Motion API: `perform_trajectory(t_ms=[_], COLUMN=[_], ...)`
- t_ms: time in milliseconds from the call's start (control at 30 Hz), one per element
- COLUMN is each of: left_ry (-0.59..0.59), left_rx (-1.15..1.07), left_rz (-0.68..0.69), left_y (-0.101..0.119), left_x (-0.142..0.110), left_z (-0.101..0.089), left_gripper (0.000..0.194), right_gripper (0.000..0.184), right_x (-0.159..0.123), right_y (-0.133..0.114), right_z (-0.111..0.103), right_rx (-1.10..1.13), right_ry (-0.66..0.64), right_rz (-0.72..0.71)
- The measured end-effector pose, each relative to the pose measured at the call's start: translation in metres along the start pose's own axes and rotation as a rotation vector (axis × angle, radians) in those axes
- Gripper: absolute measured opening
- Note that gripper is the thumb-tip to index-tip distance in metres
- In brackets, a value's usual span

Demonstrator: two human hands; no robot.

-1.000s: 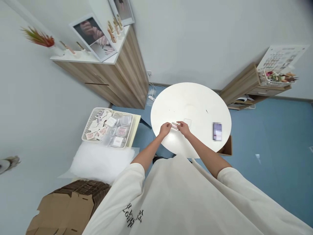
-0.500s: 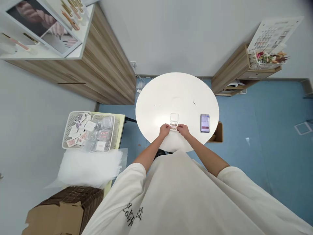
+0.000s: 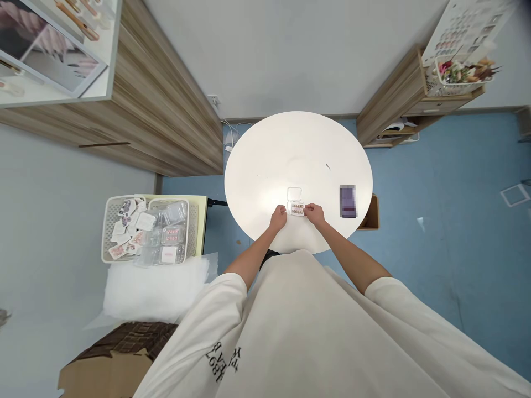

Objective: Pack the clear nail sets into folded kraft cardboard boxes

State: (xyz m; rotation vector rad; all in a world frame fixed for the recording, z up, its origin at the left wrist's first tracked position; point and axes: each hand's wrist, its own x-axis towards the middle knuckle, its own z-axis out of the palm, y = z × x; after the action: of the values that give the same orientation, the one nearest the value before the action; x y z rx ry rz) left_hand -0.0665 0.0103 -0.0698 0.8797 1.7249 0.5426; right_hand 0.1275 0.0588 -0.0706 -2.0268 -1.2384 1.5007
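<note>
On the round white table (image 3: 265, 143) lies a small clear plastic case (image 3: 294, 194), its lid flipped up on the far side. A card of press-on nails (image 3: 297, 209) in two rows sits at the near half of the case, shifted a little to the right. My left hand (image 3: 279, 217) has its fingers closed on the case's left edge. The fingertips of my right hand (image 3: 314, 214) pinch the card's right edge. How deep the card lies in the case is too small to tell.
A phone (image 3: 348, 201) lies on the table's right. At left, white baskets (image 3: 187, 235) hold cards and clear cases, beside white packing sheets (image 3: 153, 290) and cardboard boxes (image 3: 108, 370). Cabinets (image 3: 178, 110) stand at back left and right; a brown bin (image 3: 373, 213) is under the table.
My right hand has shifted slightly right, and the card of nails sits further right against the case. My left hand stays at the case's left edge. The head view has moved a little.
</note>
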Motion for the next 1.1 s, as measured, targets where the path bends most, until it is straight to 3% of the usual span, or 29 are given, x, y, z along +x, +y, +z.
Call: perform_trajectory(t_ms=[267, 433, 800, 1100], left_ry=[-0.065, -0.083, -0.095, -0.021], left_rx=[-0.091, -0.083, -0.043, -0.146], left_rz=[0.041, 0.044, -0.008, -0.016], left_y=[-0.021, -0.023, 0.000, 0.030], left_x=[0.014, 0.017, 0.013, 0.061], left_z=[0.008, 0.008, -0.001, -0.003], left_gripper=[0.044, 0.043, 0.046, 0.054], right_gripper=[0.023, 0.023, 0.030, 0.046], right_x=[0.018, 0.019, 0.020, 0.045], right_y=[0.007, 0.008, 0.007, -0.007], right_z=[0.017, 0.020, 0.015, 0.015], right_rx=[-0.065, -0.114, -0.170, 0.005], right_ry=[0.010, 0.021, 0.039, 0.007], right_rz=[0.011, 0.004, -0.007, -0.107])
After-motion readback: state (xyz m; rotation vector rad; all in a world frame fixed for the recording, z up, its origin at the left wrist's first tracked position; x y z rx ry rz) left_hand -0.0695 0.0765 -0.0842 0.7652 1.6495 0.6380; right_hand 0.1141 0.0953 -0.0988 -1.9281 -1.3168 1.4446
